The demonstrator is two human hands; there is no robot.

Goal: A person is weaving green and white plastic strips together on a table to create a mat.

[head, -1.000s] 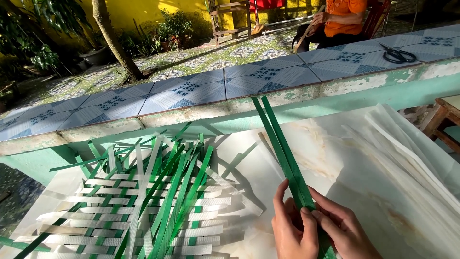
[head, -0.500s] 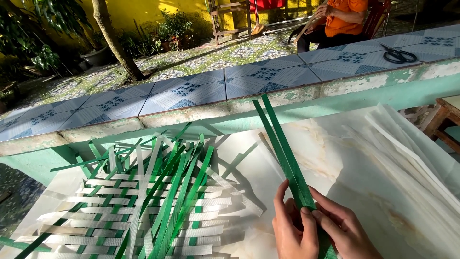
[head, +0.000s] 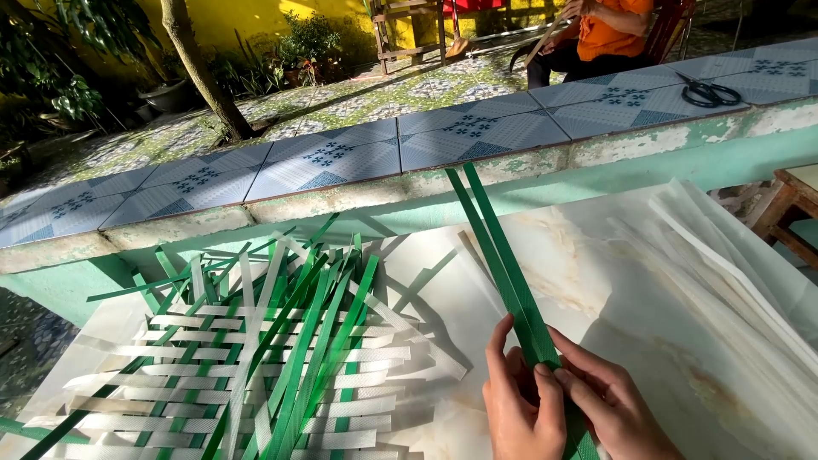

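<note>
Left hand (head: 521,405) and right hand (head: 615,407) pinch green strips (head: 498,247) near table's (head: 596,281) front edge; strips run toward low wall (head: 358,170).

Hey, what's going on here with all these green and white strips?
A person sits at a marbled sheet, pinching two long green strips between the left hand and right hand, the strips running up toward the tiled ledge. To the left lies a partly woven mat of green and white strips. Scissors rest on the ledge; another person sits beyond.
</note>
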